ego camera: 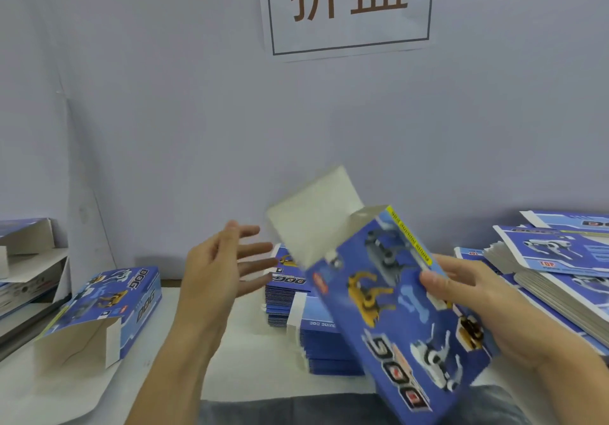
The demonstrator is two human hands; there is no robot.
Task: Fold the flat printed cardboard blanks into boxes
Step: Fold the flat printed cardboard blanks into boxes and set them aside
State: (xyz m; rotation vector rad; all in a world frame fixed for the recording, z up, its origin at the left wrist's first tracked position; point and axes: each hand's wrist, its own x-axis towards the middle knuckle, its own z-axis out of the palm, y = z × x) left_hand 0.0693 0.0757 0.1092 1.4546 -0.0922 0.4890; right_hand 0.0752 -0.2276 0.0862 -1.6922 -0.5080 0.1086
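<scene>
Right hand grips blue box by its right edge, thumb on printed front, fingers behind. Box up in air, tilted, grey top flap sticking up open. Picture blurry here. Left hand to left of box, not touching it, fingers spread, holding nothing. Stack of flat blanks on table just behind both hands. More blanks piled past right hand. Folded box lying far left of left hand, flap open. Sign on wall above.

Table: folded box at left, blank stack centre, flat sheets pile at right; wall sign behind.
</scene>
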